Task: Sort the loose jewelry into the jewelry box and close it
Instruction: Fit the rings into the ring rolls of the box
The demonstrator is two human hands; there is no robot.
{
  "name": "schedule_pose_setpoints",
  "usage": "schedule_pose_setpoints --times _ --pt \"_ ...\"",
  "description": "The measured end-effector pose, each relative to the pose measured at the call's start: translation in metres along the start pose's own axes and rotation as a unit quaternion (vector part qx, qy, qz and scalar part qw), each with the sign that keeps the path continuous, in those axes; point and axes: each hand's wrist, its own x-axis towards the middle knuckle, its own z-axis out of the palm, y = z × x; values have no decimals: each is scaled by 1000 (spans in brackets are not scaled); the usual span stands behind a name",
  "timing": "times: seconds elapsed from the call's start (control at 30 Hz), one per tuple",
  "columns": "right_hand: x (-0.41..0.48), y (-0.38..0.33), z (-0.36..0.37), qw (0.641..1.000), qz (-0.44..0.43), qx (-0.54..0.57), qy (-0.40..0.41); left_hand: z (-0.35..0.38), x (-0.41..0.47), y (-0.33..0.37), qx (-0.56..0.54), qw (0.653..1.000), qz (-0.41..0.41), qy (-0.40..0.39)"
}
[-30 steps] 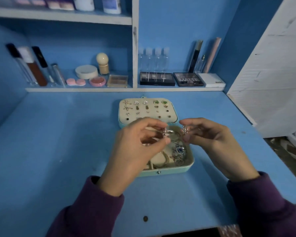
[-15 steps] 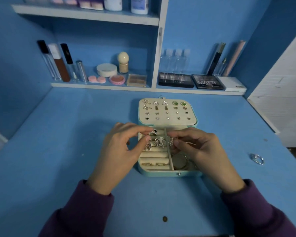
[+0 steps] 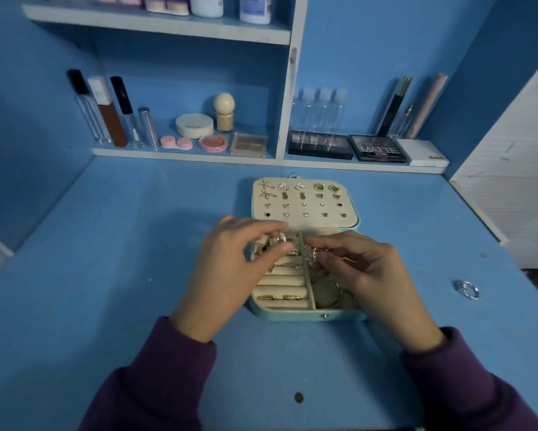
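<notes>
Blue desk (image 3: 106,275) bears the box (image 3: 305,315), open; left hand (image 3: 230,269) pinches a ring (image 3: 282,239) over it, right hand (image 3: 370,275) a trinket (image 3: 313,253) at three o'clock.

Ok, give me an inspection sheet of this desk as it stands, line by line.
Surface: blue desk, one dark spot near the front edge.
Job's things: jewelry box open, earrings on its lid pad; loose ring lying on the desk to the right.
Clutter: nothing seen.
Hands: left hand pinches a silver piece over the ring rolls; right hand pinches a second silver piece beside the divider.
Cables: nothing seen.
Surroundings: shelf of cosmetics behind, MATTE palette among them; white panel at right.
</notes>
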Motion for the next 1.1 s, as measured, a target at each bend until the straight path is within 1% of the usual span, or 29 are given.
schedule_pose_setpoints --times 0.1,0.17,0.27,0.33,0.43,0.5,0.57,0.63,0.67,0.7,0.77,0.83,0.9,0.97,1.03,1.1 --pt "-2 0 2 999 -32 -38 2 -11 4 1 -150 985 -84 10" --pt "-3 1 5 997 -47 -65 -1 -15 5 0 -251 958 -136 14" --pt "-3 0 9 991 -71 -110 2 -15 6 -3 -349 917 -190 15" --pt "-1 -2 11 985 -97 -139 -1 -15 5 -4 -388 897 -211 5" --pt "0 -4 13 976 -130 -176 -20 -13 6 -3 -418 879 -228 -14" --pt "1 -4 13 967 -152 -205 -22 -13 6 -3 -427 873 -234 -12" --pt "0 -3 14 962 -163 -218 -19 -14 6 -4 -428 875 -227 -9" --pt "0 -1 14 964 -161 -209 -16 -15 4 -5 -408 889 -207 -7" --pt "0 0 14 967 -156 -201 -15 -15 1 -5 -382 905 -188 -10" --pt "0 1 14 970 -150 -192 -15 -14 -2 -6 -341 926 -161 -15" --pt "1 2 13 974 -138 -180 -14 -14 -11 -7 -226 971 -77 -32" --pt "1 3 12 974 -136 -180 -13 -15 -19 -9 -109 992 7 -58" --pt "1 3 12 976 -131 -172 -11 -16 -24 -11 -14 995 67 -74" --pt "1 4 11 977 -129 -168 -8 -15 -27 -12 60 989 109 -77" --pt "1 6 11 973 -140 -185 -9 -12 -28 -12 104 983 133 -69" --pt "0 6 12 966 -159 -205 -10 -10 -28 -12 124 979 147 -64"
